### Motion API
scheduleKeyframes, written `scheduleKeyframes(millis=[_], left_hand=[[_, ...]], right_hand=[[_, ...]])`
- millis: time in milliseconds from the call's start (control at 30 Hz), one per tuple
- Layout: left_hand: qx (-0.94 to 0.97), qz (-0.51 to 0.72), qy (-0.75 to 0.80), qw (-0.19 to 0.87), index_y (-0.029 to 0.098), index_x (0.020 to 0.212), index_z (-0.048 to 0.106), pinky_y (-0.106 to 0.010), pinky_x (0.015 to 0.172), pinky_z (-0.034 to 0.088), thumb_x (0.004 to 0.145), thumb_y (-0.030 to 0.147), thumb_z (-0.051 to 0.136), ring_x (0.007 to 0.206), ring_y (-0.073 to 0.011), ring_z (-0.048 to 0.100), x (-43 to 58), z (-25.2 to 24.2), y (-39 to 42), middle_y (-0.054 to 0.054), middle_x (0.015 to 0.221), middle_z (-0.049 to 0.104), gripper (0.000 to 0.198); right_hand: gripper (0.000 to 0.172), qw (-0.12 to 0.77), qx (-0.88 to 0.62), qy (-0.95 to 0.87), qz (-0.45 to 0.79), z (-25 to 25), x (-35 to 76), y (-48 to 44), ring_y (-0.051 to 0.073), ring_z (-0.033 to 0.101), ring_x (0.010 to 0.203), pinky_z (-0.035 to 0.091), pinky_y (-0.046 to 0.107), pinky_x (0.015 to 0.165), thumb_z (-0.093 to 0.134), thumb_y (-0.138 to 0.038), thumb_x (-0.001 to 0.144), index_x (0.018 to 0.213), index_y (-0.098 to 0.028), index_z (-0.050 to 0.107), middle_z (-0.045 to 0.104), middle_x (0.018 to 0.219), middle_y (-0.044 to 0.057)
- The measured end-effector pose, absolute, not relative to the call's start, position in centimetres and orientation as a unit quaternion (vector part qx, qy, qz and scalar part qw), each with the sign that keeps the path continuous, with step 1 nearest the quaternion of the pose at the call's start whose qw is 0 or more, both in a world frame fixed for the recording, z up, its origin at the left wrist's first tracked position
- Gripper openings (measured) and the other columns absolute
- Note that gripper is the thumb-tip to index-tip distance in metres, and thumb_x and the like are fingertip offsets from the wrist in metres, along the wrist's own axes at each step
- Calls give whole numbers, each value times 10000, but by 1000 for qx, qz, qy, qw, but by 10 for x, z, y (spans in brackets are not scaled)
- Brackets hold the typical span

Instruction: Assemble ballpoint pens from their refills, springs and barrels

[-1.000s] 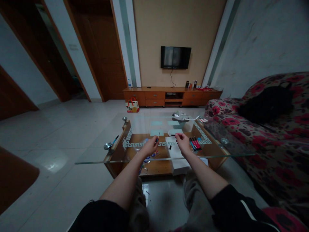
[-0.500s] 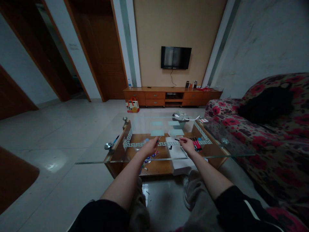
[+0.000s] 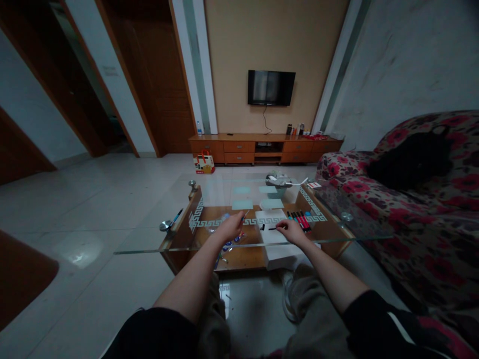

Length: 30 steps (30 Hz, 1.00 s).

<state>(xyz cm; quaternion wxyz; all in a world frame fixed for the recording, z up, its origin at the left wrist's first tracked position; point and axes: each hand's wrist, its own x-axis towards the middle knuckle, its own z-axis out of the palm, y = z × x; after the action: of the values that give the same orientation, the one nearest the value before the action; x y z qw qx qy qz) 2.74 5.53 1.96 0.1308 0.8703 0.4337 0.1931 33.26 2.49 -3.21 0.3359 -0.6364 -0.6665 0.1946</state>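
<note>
Over the glass tabletop (image 3: 149, 234), my left hand (image 3: 232, 227) is closed round a thin pen-like object (image 3: 246, 215) whose tip points up and away. My right hand (image 3: 291, 232) pinches a slim black stick (image 3: 272, 229), perhaps a pen part, which points left. Just left of the stick's end lies a small black piece (image 3: 263, 227). Several red and black markers (image 3: 299, 221) lie in a row beyond my right hand. A white box (image 3: 275, 257) shows through the glass below it. Small wrapped items (image 3: 228, 246) are seen under my left forearm.
A blue pen (image 3: 177, 217) lies at the table's left side. A bin (image 3: 279, 185) stands past the far edge, near a card (image 3: 314, 185). To the right is a flowered sofa (image 3: 355, 179) with a black bag (image 3: 411, 159). A paper bag (image 3: 204, 162) stands by the TV cabinet (image 3: 239, 147).
My right hand has moved slightly down and toward me, and the black stick now lies lower, close to the small black piece. My left hand has hardly moved. The view has shifted a little.
</note>
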Motion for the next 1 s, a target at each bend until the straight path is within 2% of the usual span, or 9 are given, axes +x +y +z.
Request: scheduleKeyframes(millis=[367, 800, 1000], left_hand=[[876, 176, 433, 120, 194, 1121, 539, -283, 742, 437, 949, 200, 436, 899, -232, 651, 31, 17, 55, -109, 988, 692, 201], [883, 177, 418, 122, 198, 1150, 573, -293, 786, 465, 932, 204, 468, 928, -232, 645, 40, 7, 61, -110, 1032, 687, 242], [886, 180, 408, 125, 212, 1183, 617, -304, 869, 475, 903, 173, 496, 990, -223, 635, 35, 11, 60, -101, 1080, 687, 308]], right_hand=[[108, 282, -650, -696, 114, -33, 307, 32, 214, 654, 920, 457, 303, 857, 663, -171, 783, 828, -220, 748, 728, 911, 61], [126, 252, -644, -717, 90, -38, 307, 42, 210, 640, 936, 453, 298, 859, 647, -190, 817, 919, -208, 719, 707, 952, 70], [177, 297, -637, -710, 37, -22, 304, 35, 215, 612, 980, 446, 304, 837, 541, -207, 896, 1019, -196, 667, 663, 1054, 91]])
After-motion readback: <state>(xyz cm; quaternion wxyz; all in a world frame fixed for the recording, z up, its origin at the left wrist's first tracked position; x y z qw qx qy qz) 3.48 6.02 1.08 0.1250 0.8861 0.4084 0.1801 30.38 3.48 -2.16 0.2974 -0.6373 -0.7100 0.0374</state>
